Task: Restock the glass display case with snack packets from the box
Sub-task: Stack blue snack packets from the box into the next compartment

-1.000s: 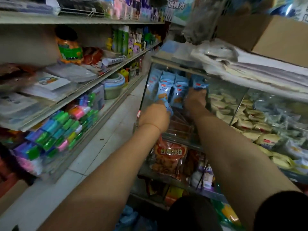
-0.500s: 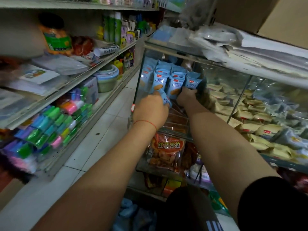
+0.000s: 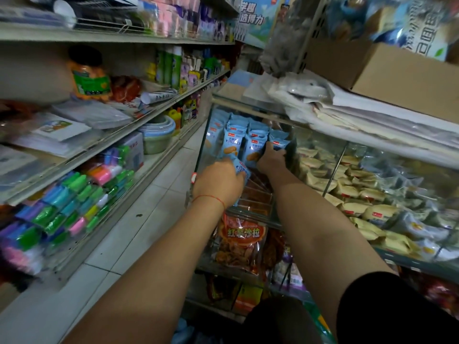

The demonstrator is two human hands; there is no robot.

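In glass display case (image 3: 206,155), left hand (image 3: 218,182) clamps blue snack packet (image 3: 240,169); right hand (image 3: 270,160) fingers curled on upright packets (image 3: 255,145); light, crinkly, likely slippery, pinch by edge

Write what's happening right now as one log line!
left hand: holds blue snack packet | right hand: grips standing blue packets | place: glass display case, top shelf | step: restocking

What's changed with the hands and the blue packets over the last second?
Little has changed. The right hand now has its fingers round the rightmost standing blue packet, where a second ago it rested lower against the row. The left hand stays just in front of the case, gripping the same loose blue packet. The row of upright blue packets and the cream packets beside them lie as before.
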